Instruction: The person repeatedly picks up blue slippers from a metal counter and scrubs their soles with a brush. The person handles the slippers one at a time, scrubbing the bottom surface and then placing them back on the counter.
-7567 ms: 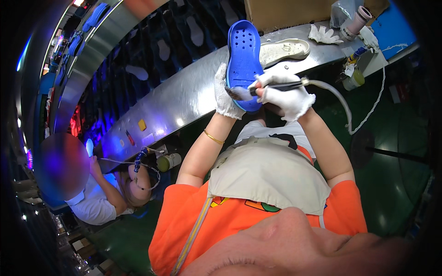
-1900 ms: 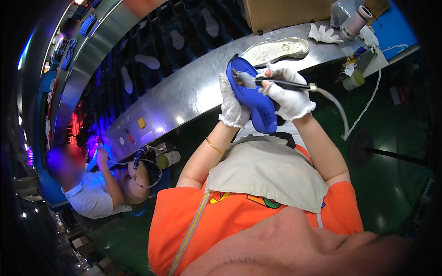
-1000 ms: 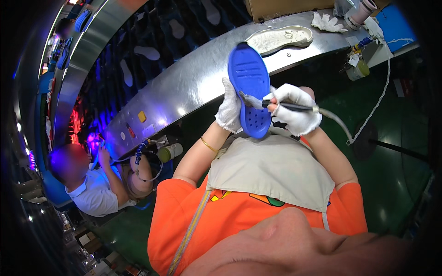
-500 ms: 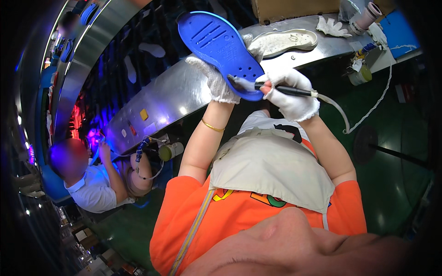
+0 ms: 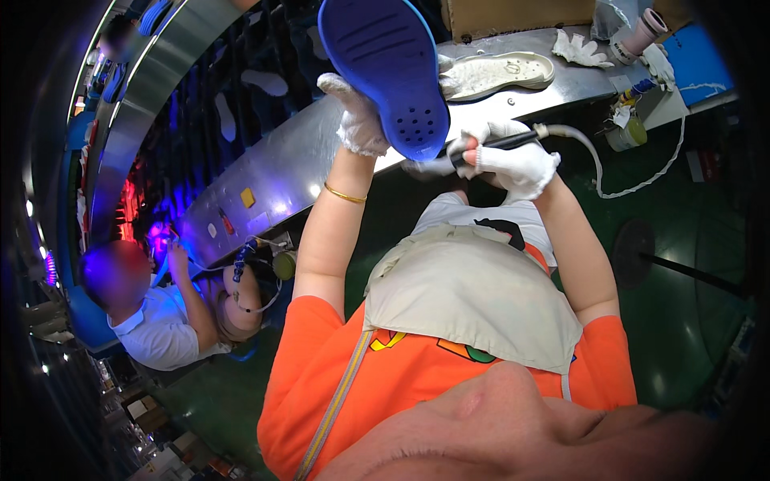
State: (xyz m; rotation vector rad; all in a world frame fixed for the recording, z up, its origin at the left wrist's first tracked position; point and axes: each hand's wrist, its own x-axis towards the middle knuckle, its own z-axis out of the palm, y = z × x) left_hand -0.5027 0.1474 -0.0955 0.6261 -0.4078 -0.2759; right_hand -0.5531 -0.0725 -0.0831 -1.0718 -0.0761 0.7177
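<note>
A blue shoe sole is held up over the bench, toe end away from me, with small holes in its nearer end. My left hand, in a white knit glove, is closed around its sides, and most of the fingers are hidden behind it. My right hand, gloved with bare fingertips showing, grips the black handle of a brush joined to a pale hose. Its bristles are blurred, just below the sole's near end and apart from it. A white sole lies on the bench right behind.
The metal bench runs from lower left to upper right. On it lie a white glove and a yellow block. A jar hangs at its right edge. A cardboard box stands behind. A seated co-worker is at left.
The blue sole has turned more upright and moved slightly away from me, with my left hand. The brush has come off the sole's surface and moved down.
</note>
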